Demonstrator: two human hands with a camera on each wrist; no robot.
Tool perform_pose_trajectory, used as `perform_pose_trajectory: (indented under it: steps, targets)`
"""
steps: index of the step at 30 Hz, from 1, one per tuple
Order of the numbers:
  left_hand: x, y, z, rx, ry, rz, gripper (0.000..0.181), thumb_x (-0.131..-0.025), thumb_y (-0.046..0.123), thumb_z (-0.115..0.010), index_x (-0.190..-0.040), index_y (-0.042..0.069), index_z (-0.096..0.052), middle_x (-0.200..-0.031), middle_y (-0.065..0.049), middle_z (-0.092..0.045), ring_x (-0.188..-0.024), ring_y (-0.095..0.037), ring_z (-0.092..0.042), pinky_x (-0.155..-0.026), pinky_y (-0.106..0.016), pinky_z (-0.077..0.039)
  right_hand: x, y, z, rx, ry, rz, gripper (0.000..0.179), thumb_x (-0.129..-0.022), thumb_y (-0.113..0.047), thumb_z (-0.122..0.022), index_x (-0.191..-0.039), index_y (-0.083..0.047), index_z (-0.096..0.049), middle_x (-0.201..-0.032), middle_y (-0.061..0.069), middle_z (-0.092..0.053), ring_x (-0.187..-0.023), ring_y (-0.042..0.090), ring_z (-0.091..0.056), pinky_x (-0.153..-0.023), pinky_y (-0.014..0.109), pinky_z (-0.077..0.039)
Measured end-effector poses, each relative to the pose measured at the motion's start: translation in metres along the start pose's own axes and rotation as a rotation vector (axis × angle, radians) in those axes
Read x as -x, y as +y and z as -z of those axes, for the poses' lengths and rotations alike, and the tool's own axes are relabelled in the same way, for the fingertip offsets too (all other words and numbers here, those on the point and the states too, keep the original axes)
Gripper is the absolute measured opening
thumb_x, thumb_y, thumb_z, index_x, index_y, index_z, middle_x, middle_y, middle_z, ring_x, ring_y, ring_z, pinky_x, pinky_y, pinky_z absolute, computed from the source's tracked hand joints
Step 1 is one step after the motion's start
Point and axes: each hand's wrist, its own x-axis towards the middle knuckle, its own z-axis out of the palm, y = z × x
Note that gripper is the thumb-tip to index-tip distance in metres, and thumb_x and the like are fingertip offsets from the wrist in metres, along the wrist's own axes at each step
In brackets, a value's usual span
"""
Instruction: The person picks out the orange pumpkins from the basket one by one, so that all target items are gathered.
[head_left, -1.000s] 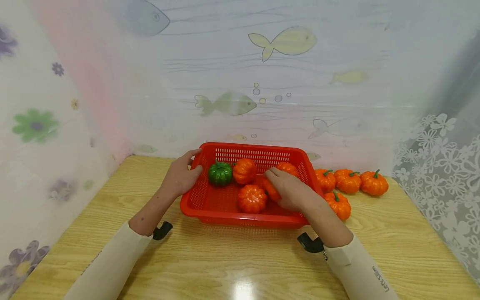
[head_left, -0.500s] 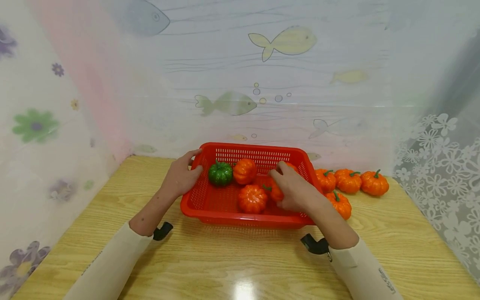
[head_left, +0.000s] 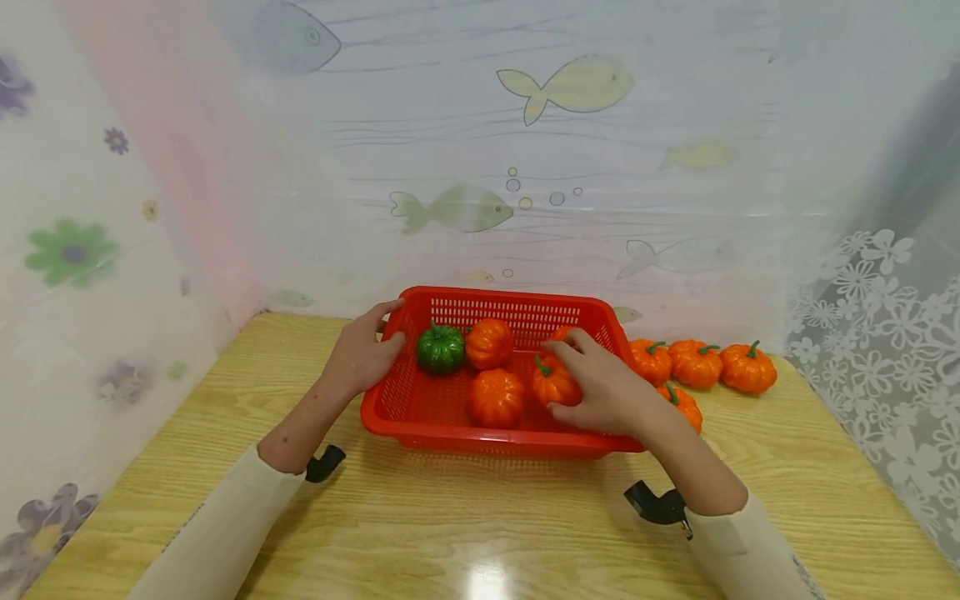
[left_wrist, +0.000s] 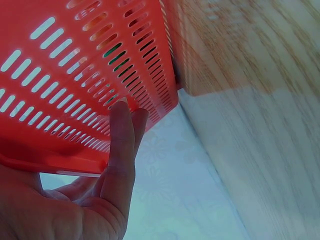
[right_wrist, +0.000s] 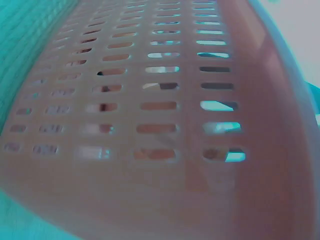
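Observation:
A red slotted plastic basket (head_left: 480, 435) on the table holds a green toy pumpkin (head_left: 441, 348) and several orange ones. My left hand (head_left: 367, 350) grips its left rim; in the left wrist view, fingers (left_wrist: 121, 135) lie along the outside wall. Inside the right half, my right hand (head_left: 611, 387) has thumb and fingers spread around an orange pumpkin (head_left: 553, 385), whose green stem points up. To its left sits another orange pumpkin (head_left: 497, 400), with one more (head_left: 489, 343) behind. Fingers partly hide an orange pumpkin (head_left: 564, 333) at the back right.
Several orange pumpkins stand outside the basket at right, including one at the far end (head_left: 748, 368) and one partly behind my wrist (head_left: 688, 408). A fish-patterned sheet (head_left: 450, 250) hangs behind the wooden table (head_left: 420, 525). The basket's slotted wall (right_wrist: 150, 190) fills the right wrist view.
My right hand has drawn rightward and spread around the orange pumpkin, which has shifted right and now shows its stem upward. The front orange pumpkin has rolled slightly left. My left hand stays put.

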Motion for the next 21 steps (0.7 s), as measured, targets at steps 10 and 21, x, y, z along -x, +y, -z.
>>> perform_pose_trajectory:
  steps: [10, 21]
  targets:
    - [0.0, -0.002, 0.0, 0.002, 0.0, -0.003, 0.061, -0.106, 0.024, -0.049, -0.165, 0.016, -0.038, -0.134, -0.023, -0.063, -0.09, -0.031, -0.073, -0.073, -0.039, -0.064, 0.02, 0.004, 0.009, -0.081, 0.097, -0.017, 0.07, -0.083, -0.027, -0.091, -0.144, -0.012, -0.059, -0.13, 0.005, -0.051, -0.105, 0.021, -0.059, -0.09, 0.043, -0.057]
    - [0.0, -0.001, -0.001, -0.001, 0.012, -0.017, 0.06, -0.107, 0.023, -0.051, -0.165, 0.016, -0.039, -0.134, -0.023, -0.063, -0.087, -0.03, -0.072, -0.07, -0.037, -0.062, 0.037, 0.003, 0.028, -0.107, 0.138, -0.064, 0.074, -0.081, -0.034, -0.093, -0.144, -0.014, -0.059, -0.14, -0.002, -0.055, -0.121, 0.027, -0.061, -0.1, 0.053, -0.055]
